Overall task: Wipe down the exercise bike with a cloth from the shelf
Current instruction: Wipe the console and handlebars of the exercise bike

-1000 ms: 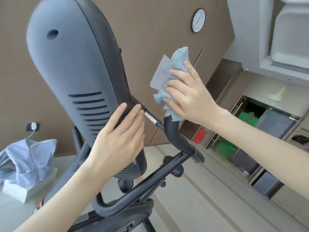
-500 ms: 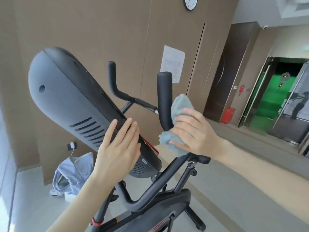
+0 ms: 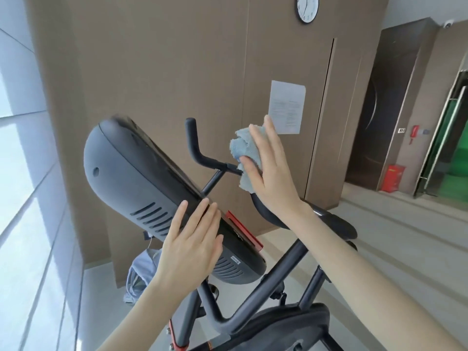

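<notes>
The exercise bike's grey console point(image 3: 141, 178) tilts up to the left, above the black frame bar point(image 3: 266, 282). My left hand point(image 3: 190, 249) lies flat on the console's back near its lower edge, fingers straight. My right hand point(image 3: 273, 178) holds a light blue cloth point(image 3: 243, 145) wrapped over the near upright handle, thumb on one side and fingers on the other. The cloth and hand hide that handle. The far handle point(image 3: 192, 138) stands bare to the left of the cloth.
A brown panelled wall with a paper notice point(image 3: 287, 107) and a clock point(image 3: 307, 7) stands behind the bike. Blue clothing point(image 3: 141, 272) lies on the floor by the wall. A red box point(image 3: 391, 177) and a glass door point(image 3: 450, 135) are at the right.
My right hand has slid the cloth up the near handle to its top. My left hand has stayed on the console. The view has swung and pulled back.
</notes>
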Demonstrator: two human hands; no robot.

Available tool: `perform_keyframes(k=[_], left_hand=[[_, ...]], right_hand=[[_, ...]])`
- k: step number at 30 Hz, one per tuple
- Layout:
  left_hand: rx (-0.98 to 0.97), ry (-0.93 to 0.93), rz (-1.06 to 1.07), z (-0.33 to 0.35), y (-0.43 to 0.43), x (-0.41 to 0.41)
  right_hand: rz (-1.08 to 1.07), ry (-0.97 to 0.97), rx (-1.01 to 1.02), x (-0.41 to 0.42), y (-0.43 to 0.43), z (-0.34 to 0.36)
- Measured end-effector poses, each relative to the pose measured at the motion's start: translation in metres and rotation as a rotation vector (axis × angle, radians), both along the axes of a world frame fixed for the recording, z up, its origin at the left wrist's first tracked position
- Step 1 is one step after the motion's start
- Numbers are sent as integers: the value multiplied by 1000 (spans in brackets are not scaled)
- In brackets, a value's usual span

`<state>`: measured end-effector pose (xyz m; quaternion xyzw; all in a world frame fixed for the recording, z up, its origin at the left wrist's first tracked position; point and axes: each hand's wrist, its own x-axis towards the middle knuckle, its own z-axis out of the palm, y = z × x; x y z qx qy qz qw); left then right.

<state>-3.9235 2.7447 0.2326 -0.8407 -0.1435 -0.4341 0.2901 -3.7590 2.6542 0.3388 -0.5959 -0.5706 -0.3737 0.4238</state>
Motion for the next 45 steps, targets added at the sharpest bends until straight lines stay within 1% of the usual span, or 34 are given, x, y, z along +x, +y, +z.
perform_keyframes(k=[4,6,7,9,11,13,15,16,17,18,20,21,22,23,26,28,31,35,37,39,42,44,45], left_hand=[[2,-5,7,-3,0,1],[-10,-17,3,-4,-1,2],[-16,-26,-2,-5,-2,2],[-31,-46,-10,-5,-3,4],[-43,-63,-18,-6,-4,5],[-47,-66,-18,-7,-4,6],[-42,-53,-8,-8,-4,6],[-39,-43,-1,-8,-5,6],[-34,-31,7,-9,-5,6],[-27,-19,14,-9,-5,6],[-9,-4,30,-10,-3,5],[1,1,37,-10,-2,5],[9,4,43,-10,-2,5],[16,4,50,-10,-2,5],[17,1,82,-9,-5,4],[-1,-15,101,-7,-10,5],[-73,-81,118,-3,-23,11],[-177,-201,138,10,-48,30],[-175,-239,141,20,-61,42],[-137,-244,145,28,-73,54],[-72,-171,202,33,-88,67],[-62,-112,261,33,-93,71],[-71,-93,288,32,-94,72]], right_hand=[[-25,130,-72,-4,-8,-18],[-79,131,-116,-5,-16,-36],[-121,97,-127,-4,-22,-46],[-235,-39,-146,1,-37,-65],[-317,-168,-222,9,-52,-78],[-334,-222,-316,19,-66,-83],[-288,-205,-369,27,-78,-83],[-238,-159,-365,29,-82,-82],[-163,-59,-330,30,-86,-81],[-75,87,-257,28,-86,-77],[70,349,-43,23,-77,-62],[102,409,39,21,-67,-50],[121,425,76,19,-56,-38],[147,416,70,15,-44,-26],[231,334,-68,2,-15,-6],[221,266,-115,2,-11,-12],[163,172,-184,15,-32,-37],[46,-154,-377,45,-64,-66],[-3,-302,-405,65,-76,-74],[-15,-395,-418,87,-91,-81],[72,-385,-512,115,-111,-86],[166,-266,-542,128,-119,-81],[232,-152,-522,132,-121,-75]])
